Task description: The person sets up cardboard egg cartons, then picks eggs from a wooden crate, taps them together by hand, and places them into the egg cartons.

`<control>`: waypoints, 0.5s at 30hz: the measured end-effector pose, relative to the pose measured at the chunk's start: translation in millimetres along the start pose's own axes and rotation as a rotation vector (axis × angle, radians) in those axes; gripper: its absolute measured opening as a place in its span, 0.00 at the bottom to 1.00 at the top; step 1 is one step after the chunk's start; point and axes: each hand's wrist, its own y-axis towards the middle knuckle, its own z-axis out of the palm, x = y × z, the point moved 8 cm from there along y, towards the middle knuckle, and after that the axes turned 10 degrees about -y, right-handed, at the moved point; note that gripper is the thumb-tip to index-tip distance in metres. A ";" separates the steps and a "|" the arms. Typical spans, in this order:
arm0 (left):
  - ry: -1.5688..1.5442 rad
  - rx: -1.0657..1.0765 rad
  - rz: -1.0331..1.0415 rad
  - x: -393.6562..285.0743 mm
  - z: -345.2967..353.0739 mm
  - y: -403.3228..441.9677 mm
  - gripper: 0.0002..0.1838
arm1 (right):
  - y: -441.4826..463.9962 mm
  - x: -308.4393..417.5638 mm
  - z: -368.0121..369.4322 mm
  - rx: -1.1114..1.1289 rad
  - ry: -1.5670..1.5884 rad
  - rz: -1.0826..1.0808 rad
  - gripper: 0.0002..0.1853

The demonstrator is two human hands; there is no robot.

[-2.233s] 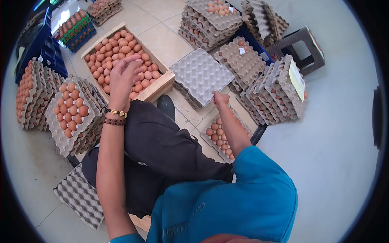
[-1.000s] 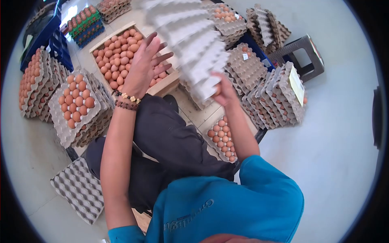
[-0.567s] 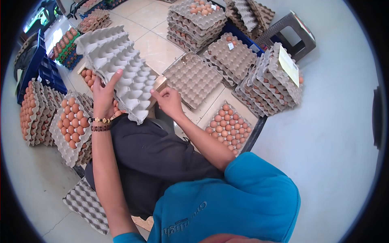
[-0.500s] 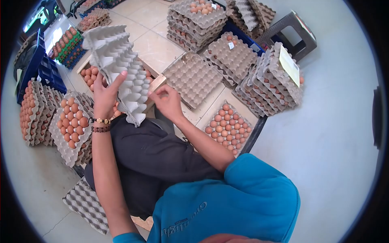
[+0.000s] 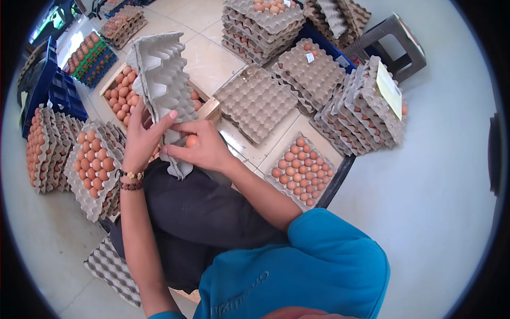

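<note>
Here's the left hand [image 5: 141, 139] clamped on a grey, knobbly pulp tray [image 5: 169, 80], tipped up on edge, thumb pressed to the near face, other fingers partly hidden. The right hand [image 5: 204, 147] works its lower edge, thumb and forefinger parted; can't tell whether they pinch it! On the floor, one square egg tray [image 5: 285, 190], filled with smooth brown eggs. Behind the upright pulp, one pale wooden crate [image 5: 212, 110], heaped with eggs. Beyond, a dimpled flat tray [image 5: 257, 101], then a brown tray [image 5: 297, 74] bearing two eggs [image 5: 307, 47].
</note>
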 end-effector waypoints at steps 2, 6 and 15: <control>-0.008 0.015 -0.019 1.8 -1.1 -0.6 0.31 | 1.4 -5.2 -1.0 0.020 0.038 -0.018 0.22; 0.042 0.025 -0.093 -5.0 -1.1 -4.7 0.39 | 1.9 -15.0 -8.9 0.060 0.150 0.077 0.22; 0.071 0.078 -0.089 5.0 3.3 10.8 0.46 | 4.3 -33.2 -24.1 0.028 0.224 0.128 0.24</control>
